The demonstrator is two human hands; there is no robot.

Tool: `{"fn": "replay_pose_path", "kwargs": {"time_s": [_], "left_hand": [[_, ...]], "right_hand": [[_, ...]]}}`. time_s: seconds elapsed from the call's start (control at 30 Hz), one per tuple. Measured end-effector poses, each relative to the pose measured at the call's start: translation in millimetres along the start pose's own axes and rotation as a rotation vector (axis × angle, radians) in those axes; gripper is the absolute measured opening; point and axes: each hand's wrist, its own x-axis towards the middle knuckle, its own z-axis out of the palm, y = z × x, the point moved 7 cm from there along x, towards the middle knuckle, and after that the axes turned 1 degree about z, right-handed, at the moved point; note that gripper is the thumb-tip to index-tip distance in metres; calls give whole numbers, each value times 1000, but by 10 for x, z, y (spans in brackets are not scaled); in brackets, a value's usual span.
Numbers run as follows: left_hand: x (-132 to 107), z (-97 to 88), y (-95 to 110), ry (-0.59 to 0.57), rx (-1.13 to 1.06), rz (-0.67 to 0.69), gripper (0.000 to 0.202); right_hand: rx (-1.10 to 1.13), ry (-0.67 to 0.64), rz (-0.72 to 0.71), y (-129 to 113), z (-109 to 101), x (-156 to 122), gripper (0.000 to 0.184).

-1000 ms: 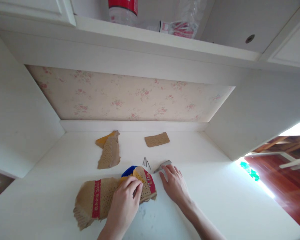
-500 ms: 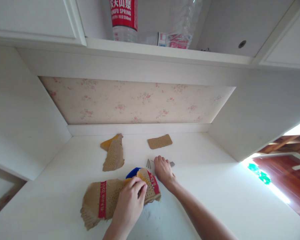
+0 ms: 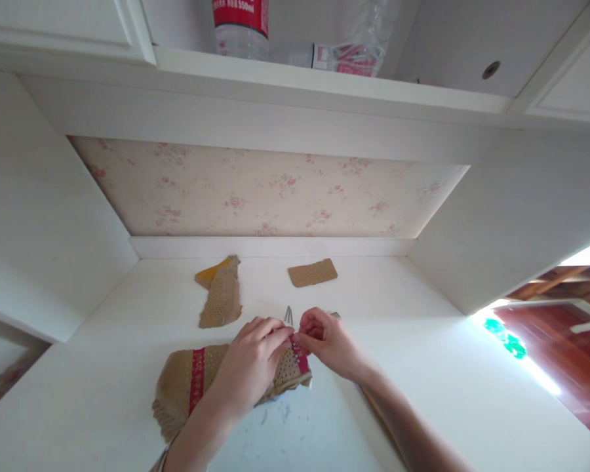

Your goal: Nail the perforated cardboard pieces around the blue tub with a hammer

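A brown cardboard piece with red printed stripes and rows of small holes lies on the white tabletop. My left hand rests over its middle, thumb and fingers pinched together near the right-hand stripe. Close beside it, my right hand pinches at the cardboard's upper right corner, fingertips almost meeting the left ones. What either pinch holds is too small or hidden to make out. Just behind the fingers lie a few thin grey metal pins. A grey object shows partly behind my right hand.
Torn cardboard with a yellow part and a small perforated cardboard strip lie farther back. A brown stick-like edge shows beside my right forearm. Overhead, a shelf bears plastic bottles. White side panels flank the tabletop.
My right hand has come back from beside the metal pins to the cardboard's corner. My left hand has shifted slightly up and right, covering the blue patch seen before. The view has tilted slightly down.
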Motion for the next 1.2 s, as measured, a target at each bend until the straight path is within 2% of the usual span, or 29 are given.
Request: {"fn": "replay_pose_path", "kwargs": {"time_s": [0.1,0.2,0.3,0.37,0.43,0.57,0.7,0.87,1.03,1.2], "left_hand": [[58,36,51,-40,51,83,20],[70,53,-59,-25,0,32,22],[49,81,-315,34,-178,-167,16],[16,156,-449,24,-299,-285,13],[-14,235,-497,-8,-367,-337,14],[-27,293,-450,-10,-342,-300,20],[-15,299,-435,45,-325,-241,22],[-46,362,-518,75,-307,-265,18],[-81,383,-537,92,-273,-284,18],[-82,391,-518,103,-232,-236,19]], "right_hand": [[99,-17,5,-107,9,-39,16],[138,4,23,-76,-39,-91,19],[104,88,74,164,-138,-194,22],[69,146,126,406,-192,-297,23],[37,187,172,645,-224,-424,23],[-23,253,249,977,-297,-716,26],[-116,335,320,1160,-419,-980,31],[-278,404,380,1345,-524,-1197,35],[-458,418,363,1402,-527,-1307,37],[-575,406,396,1343,-415,-1352,32]]}}
